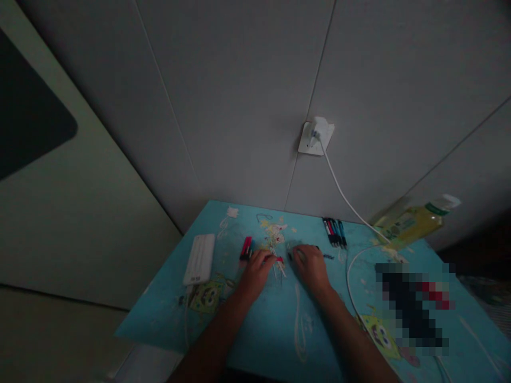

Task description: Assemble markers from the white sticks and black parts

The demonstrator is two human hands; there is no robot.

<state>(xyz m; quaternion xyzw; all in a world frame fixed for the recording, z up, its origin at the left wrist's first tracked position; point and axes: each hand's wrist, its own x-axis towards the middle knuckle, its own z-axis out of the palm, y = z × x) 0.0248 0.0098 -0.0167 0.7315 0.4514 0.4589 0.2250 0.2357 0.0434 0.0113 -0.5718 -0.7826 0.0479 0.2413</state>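
Observation:
My left hand (257,268) is curled low over the middle of the table, its fingertips pinched on a small red pen part (279,259). Thin white sticks like pen refills (281,270) lie scattered just by those fingers. To the right, my right hand (310,265) is closed, with a small dark piece at its fingertips too small to name. Beyond its knuckles lies a small dark, spring-like piece (328,257). Red and black pen barrels (246,248) lie together behind my left hand, partly hidden by it.
Several assembled pens (335,233) lie in a row at the back. A white power bank (199,259) is at left. A bottle of yellow liquid (419,223) stands at right. A white cable (348,271) runs from the wall charger (318,129) across the blue table (275,330).

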